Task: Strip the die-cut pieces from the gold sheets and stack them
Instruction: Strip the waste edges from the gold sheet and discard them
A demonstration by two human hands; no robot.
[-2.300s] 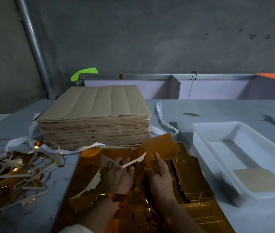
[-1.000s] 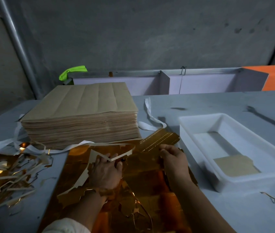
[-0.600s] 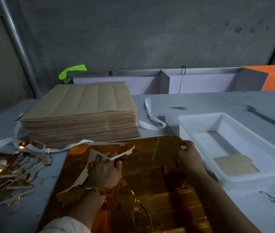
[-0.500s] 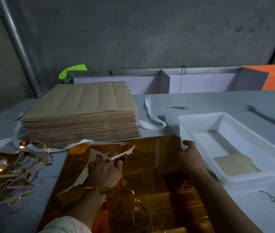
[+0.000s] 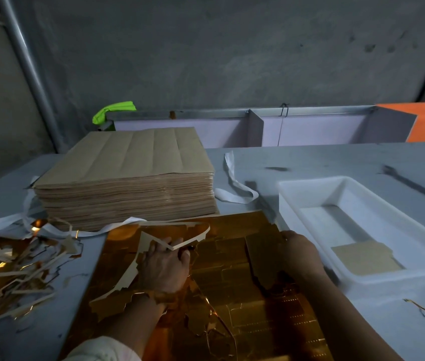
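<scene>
A gold sheet [image 5: 234, 259] with die-cut outlines lies on the grey table in front of me. My left hand [image 5: 165, 267] rests on its left part and grips a jagged strip of waste trim [image 5: 138, 259], pale side up. My right hand [image 5: 300, 252] holds a gold die-cut piece [image 5: 263, 246] at the sheet's right edge, close to the white tray [image 5: 307, 188]. Its fingers are partly hidden behind the piece. One pale die-cut piece [image 5: 364, 259] lies in the tray.
A tall stack of brown-backed sheets [image 5: 128, 178] stands behind the gold sheet. Tangled waste strips [image 5: 11, 267] are piled at the left. White straps [image 5: 234, 186] trail around the stack. A low partitioned wall [image 5: 258, 128] closes the far side.
My right hand lifted a gold piece off the sheet and carried it right toward the tray, then lowered it at the sheet's right edge. My left hand stayed put on the trim.
</scene>
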